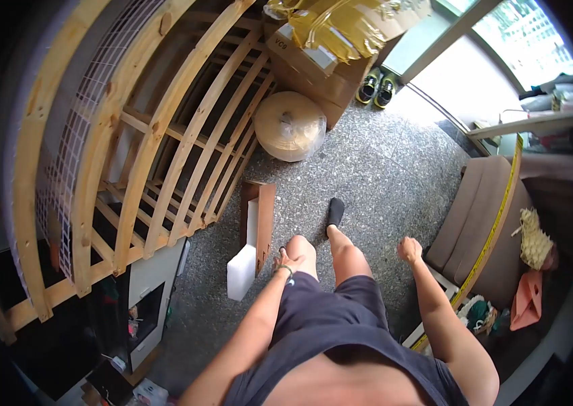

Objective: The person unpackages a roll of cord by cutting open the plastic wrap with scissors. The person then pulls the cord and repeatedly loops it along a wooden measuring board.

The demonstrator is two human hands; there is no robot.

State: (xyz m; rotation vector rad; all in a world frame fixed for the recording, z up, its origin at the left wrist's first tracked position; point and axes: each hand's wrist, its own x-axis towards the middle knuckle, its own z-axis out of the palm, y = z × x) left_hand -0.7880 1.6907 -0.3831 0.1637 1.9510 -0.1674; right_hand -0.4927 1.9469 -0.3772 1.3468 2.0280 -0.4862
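My left hand rests beside my left knee, its fingers apart and holding nothing, with a band at the wrist. Just to its left stands a long open cardboard box with a white foam block at its near end. My right hand hangs over the speckled floor to the right of my legs, fingers curled in. Whether anything small is inside that fist cannot be made out.
Slatted wooden frames lean at the left. Beyond them are a wrapped round roll, a taped carton and a pair of shoes. A brown sofa with a yellow measuring tape is at the right.
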